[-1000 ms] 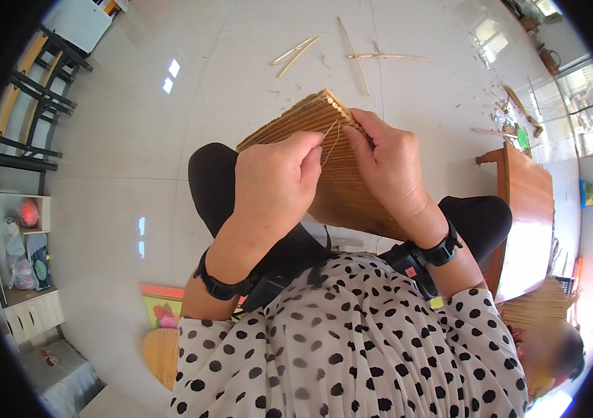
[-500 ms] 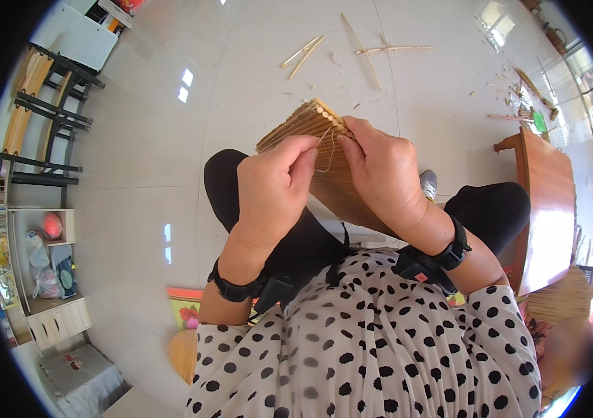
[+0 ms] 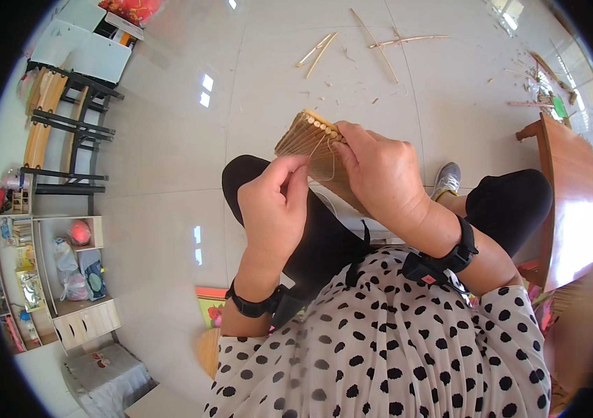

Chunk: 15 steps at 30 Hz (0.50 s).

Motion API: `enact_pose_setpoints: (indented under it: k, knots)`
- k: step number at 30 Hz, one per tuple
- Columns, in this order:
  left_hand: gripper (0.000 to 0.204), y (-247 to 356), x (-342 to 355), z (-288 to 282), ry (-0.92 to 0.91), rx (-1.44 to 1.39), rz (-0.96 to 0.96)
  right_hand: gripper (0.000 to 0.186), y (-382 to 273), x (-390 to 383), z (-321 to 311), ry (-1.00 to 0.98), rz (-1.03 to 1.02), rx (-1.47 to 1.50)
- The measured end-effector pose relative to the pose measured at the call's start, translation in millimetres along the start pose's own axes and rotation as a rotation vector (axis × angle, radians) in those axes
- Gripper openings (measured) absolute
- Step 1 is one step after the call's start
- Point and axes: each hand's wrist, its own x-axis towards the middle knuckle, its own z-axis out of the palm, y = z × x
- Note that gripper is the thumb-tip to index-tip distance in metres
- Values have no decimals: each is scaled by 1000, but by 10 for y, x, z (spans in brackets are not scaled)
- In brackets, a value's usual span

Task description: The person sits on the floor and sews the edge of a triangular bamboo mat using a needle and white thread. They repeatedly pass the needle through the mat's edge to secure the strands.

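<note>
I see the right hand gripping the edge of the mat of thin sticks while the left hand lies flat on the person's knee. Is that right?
Not quite: the head view shows the left hand raised, pinching a thin thread, not lying flat on the knee. The right hand does grip the edge of the mat.

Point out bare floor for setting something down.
Free: pale glossy tiles between the black-framed wooden furniture and the black-trousered left knee. Crowded: ahead, thin straw-coloured sticks; far right, pale debris beyond the brown wooden table.
</note>
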Motion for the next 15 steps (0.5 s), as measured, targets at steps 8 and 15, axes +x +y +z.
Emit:
enact_pose_setpoints:
  k: [8,15]
  knots:
    - [11,-91,-21,128,117,47,163,12,13,-29,-13,7,-10,27]
    - [11,-43,5,170,122,48,174,12,1,-51,-22,29,-8,28]
